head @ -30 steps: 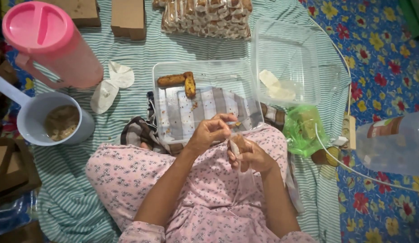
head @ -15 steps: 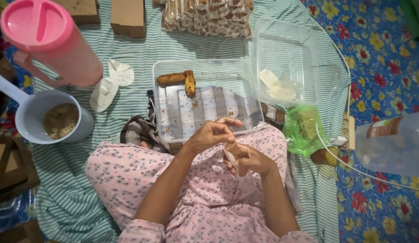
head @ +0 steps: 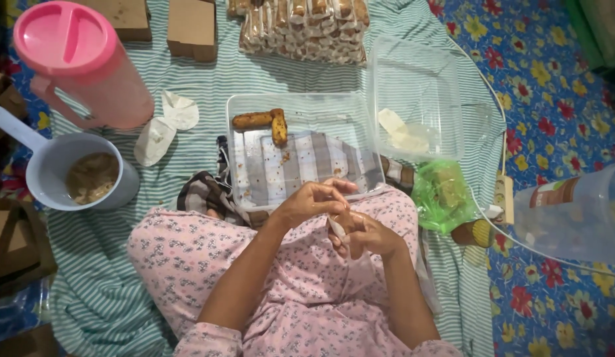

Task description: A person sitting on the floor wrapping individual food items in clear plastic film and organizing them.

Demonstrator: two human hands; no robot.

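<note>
1. Over the lap, left hand (head: 307, 201) and right hand (head: 370, 233) meet; each grip pinches 1 small pale wrapper (head: 337, 228).
2. Clear tray (head: 254, 106) just ahead holds 2 fried rolls (head: 261, 121).
3. Pink jug (head: 79, 63) far left.

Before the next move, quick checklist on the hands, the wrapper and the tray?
1. Left hand and right hand both in view, together over the lap: ok.
2. Thin pale wrapper pinched between the fingers: ok; which hand has the firmer grip: cannot tell.
3. Anything inside the wrapper: cannot tell, fingers cover it.
4. Clear tray in front of the knees, two fried rolls in its far left corner: ok.
5. Second clear box to the right, pale sheets inside: ok.
</note>
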